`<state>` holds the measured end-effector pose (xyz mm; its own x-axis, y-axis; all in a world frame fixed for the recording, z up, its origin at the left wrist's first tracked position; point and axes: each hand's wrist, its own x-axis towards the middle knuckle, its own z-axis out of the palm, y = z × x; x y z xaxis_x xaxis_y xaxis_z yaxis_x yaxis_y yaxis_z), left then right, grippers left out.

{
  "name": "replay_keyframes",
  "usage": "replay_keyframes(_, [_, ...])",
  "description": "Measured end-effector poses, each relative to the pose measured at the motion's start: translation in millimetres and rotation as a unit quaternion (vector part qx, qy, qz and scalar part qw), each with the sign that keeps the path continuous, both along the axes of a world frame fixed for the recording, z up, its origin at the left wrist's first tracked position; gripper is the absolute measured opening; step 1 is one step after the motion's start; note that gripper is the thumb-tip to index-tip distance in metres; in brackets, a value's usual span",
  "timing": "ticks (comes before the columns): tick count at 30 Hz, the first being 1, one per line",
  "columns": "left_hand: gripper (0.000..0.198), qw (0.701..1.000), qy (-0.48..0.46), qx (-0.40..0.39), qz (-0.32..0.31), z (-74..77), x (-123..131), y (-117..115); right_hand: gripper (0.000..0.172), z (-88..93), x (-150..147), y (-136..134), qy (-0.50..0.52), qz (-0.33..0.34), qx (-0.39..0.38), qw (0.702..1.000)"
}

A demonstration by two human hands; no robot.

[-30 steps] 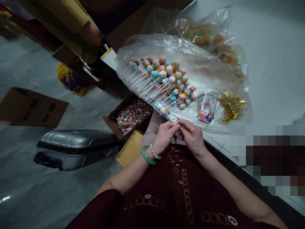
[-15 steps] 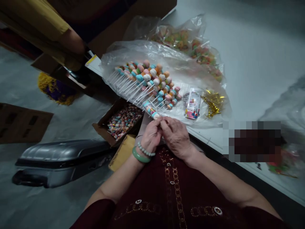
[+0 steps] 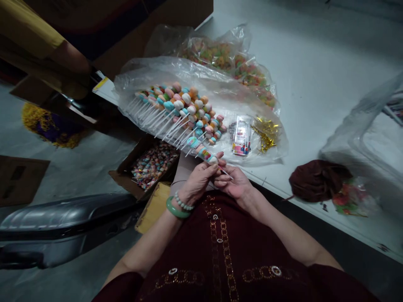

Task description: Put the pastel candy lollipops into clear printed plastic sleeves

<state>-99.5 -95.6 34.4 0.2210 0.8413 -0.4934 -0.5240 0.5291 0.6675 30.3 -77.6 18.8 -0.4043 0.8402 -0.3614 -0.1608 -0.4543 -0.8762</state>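
My left hand, with a green bangle and a bead bracelet at the wrist, is closed round a wrapped candy skewer of pastel pieces that points up and left. Right beside it, my right hand pinches the white stick end of the same skewer. Both hands meet at the table's near edge, just in front of a pile of candy skewers lying on a clear plastic sheet.
On the sheet lie a small stack of printed wrappers and gold twist ties. A bag of more candy is behind. A dark red bundle is at right. Below left stand an open box of wrapped skewers and a grey suitcase.
The view has swung rightward, so everything shifted left. My hands stayed together on the skewer; the right hand has turned and now shows the white stick between its fingers.
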Motion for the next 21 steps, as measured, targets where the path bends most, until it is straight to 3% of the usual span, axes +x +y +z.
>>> replay_keyframes(2, [0.037,0.996,0.072,0.058,0.008,-0.2,-2.0,-1.2,0.012,0.8,6.1,-3.2,0.021,-0.027,-0.032,0.999])
replay_keyframes(5, [0.027,0.982,0.14,0.122,0.023,-2.6,-0.7,-1.3,0.017,6.8,9.9,-5.9,-0.087,-0.134,0.089,0.983])
replay_keyframes(7, [0.03,0.985,0.125,0.112,-0.027,-5.5,4.2,-1.9,0.027,10.7,6.9,-5.7,-0.083,-0.144,0.108,0.98])
replay_keyframes(10, [0.041,0.99,0.102,0.032,-0.093,-8.9,14.7,-4.2,0.027,10.6,0.7,-3.1,-0.028,-0.169,0.046,0.984])
replay_keyframes(12, [0.042,0.984,0.167,0.023,-0.056,-9.4,19.4,-5.6,0.027,7.2,4.4,0.2,-0.054,-0.215,0.046,0.974])
replay_keyframes(15, [0.039,0.951,0.293,0.087,0.049,-9.3,19.5,-5.2,0.025,0.3,32.7,9.8,-0.189,-0.186,0.111,0.958])
replay_keyframes(16, [0.038,0.942,0.312,0.104,0.071,-9.8,18.2,-4.4,0.029,-2.6,47.2,14.5,-0.26,-0.194,0.146,0.935])
replay_keyframes(18, [0.039,0.94,0.31,0.111,0.084,-11.7,15.2,-2.0,0.024,-10.2,78.0,24.9,-0.451,-0.23,0.237,0.829])
replay_keyframes(19, [0.039,0.946,0.296,0.102,0.079,-12.9,14.0,-0.7,0.022,-15.1,91.8,30.0,-0.533,-0.215,0.258,0.777])
replay_keyframes(21, [0.039,0.963,0.254,0.069,0.064,-14.7,13.0,1.2,0.023,-25.9,112.5,38.0,-0.621,-0.171,0.269,0.716])
